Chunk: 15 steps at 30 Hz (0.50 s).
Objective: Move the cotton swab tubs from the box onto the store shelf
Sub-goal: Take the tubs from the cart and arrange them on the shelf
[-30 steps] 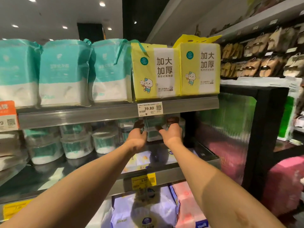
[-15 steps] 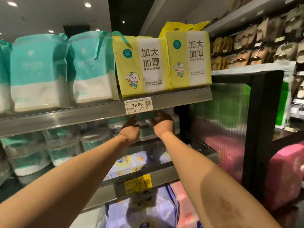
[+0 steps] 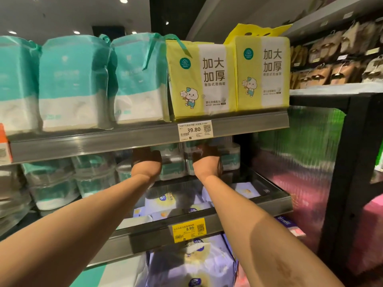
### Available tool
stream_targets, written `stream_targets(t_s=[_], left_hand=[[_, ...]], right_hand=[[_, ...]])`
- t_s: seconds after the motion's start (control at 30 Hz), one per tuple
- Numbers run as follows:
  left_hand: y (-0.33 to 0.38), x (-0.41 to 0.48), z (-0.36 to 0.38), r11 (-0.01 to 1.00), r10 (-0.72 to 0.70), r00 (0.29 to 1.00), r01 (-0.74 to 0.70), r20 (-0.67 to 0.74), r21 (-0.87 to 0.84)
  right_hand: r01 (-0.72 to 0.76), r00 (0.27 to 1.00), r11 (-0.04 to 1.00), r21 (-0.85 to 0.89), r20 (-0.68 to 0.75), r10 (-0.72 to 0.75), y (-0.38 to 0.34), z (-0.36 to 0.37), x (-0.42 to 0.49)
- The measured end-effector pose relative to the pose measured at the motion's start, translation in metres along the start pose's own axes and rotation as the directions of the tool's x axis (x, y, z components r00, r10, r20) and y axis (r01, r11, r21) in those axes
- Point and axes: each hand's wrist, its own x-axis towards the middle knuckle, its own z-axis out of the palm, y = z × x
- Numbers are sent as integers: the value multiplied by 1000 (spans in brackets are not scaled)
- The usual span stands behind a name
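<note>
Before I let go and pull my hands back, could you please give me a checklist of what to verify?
1. The stacked tubs between the left hand and the right hand stand upright: ok.
2. Their base sits on the middle shelf: ok.
3. Whether the fingers are curled round the tubs: cannot tell, as they are in shadow under the upper shelf rail.
4. A gap between the right hand and the neighbouring tub to its right: cannot tell.
5. Both hands sit below the rail, so there should be headroom to withdraw: ok.
</note>
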Motion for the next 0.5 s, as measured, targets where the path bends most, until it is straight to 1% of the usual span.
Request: stream_targets(t_s=[0.13, 0.17, 0.23, 0.27, 0.37, 0.43, 0.5], left_hand=[[-9, 21, 10, 1000, 26, 999, -26, 40, -16], [-10, 23, 12, 999, 34, 999, -34, 37, -19], [-7, 20, 13, 999, 34, 996, -32, 88, -28], [-4, 17, 11, 999, 38, 993, -35, 110, -28], [2, 13, 11, 999, 5, 995, -1, 97, -45], [9, 7, 11, 999, -9, 997, 12, 79, -36], [19, -1, 6, 1000, -8, 991, 7, 131, 7]], right_hand=[[-19, 1000, 1000, -6, 25, 19, 0, -3, 0], [-2, 1000, 1000, -5, 31, 2, 1, -3, 1], [44, 998, 999, -27, 41, -42, 2, -4, 3], [38, 998, 999, -14, 48, -38, 3, -3, 3], [-2, 993, 1000, -18, 114, 4, 1, -15, 1], [-60, 987, 998, -13, 146, 62, -1, -26, -5], [-91, 979, 995, -30, 178, 94, -3, -36, -8]])
